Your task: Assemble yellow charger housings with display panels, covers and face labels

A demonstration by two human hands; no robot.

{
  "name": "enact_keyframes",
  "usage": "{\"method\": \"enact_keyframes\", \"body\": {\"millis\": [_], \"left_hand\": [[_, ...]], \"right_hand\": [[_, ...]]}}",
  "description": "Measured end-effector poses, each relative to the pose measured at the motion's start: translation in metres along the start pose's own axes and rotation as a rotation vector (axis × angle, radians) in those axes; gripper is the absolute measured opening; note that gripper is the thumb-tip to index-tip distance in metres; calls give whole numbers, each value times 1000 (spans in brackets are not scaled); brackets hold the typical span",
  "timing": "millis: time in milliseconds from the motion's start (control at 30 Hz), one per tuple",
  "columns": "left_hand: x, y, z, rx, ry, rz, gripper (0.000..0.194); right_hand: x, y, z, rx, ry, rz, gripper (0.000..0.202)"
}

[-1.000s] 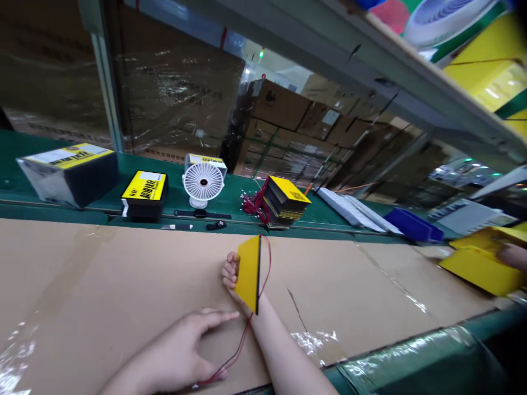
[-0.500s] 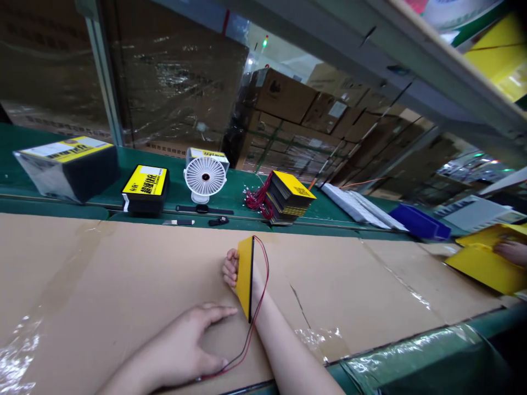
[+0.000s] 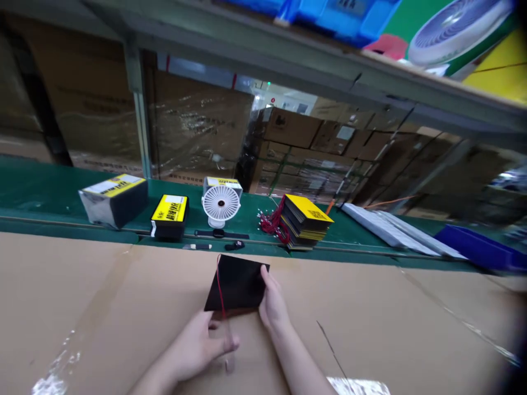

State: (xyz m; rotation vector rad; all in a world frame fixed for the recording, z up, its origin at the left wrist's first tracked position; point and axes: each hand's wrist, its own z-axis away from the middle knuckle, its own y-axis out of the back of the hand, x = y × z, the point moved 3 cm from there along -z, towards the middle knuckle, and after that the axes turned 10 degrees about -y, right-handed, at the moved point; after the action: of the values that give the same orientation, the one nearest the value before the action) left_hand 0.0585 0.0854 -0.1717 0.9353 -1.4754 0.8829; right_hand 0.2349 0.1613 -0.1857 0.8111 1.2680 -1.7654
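Below centre, just past six o'clock, your right hand (image 3: 274,304) held the panel (image 3: 239,285) by its right edge, your left hand (image 3: 196,346) curved at seven near the wire (image 3: 219,285), its grip impossible to tell, the fan (image 3: 221,203) stood at nine, the stack (image 3: 308,222) at four.

stacked brown cartons (image 3: 292,127) stand beyond the green bench (image 3: 37,189) and grey post (image 3: 143,137).

Red wire (image 3: 220,291) — lower end blurred, blue bin (image 3: 329,23) — cut off above
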Motion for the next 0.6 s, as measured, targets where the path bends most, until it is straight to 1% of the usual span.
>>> {"method": "enact_keyframes", "body": {"millis": [100, 200, 267, 333, 367, 433, 533, 600], "left_hand": [[4, 10, -8, 180, -69, 149, 63], [7, 21, -12, 338, -87, 236, 57], [4, 30, -10, 473, -9, 210, 56], [0, 40, -7, 607, 77, 139, 63], [-1, 45, -5, 662, 90, 103, 65], [-1, 52, -5, 720, 25, 48, 66], [3, 55, -6, 788, -105, -34, 58], [6, 53, -5, 867, -123, -88, 52]], "right_hand": [[-5, 0, 3, 24, 83, -21, 37], [-6, -6, 12, -4, 166, 124, 36], [-5, -11, 18, -26, 210, 249, 35], [-1, -15, 22, -61, 224, 314, 34], [0, -16, 23, -83, 225, 337, 34], [4, -17, 23, -124, 233, 387, 34], [6, -15, 19, -137, 290, 492, 33], [5, -11, 15, -113, 349, 561, 34]]}}
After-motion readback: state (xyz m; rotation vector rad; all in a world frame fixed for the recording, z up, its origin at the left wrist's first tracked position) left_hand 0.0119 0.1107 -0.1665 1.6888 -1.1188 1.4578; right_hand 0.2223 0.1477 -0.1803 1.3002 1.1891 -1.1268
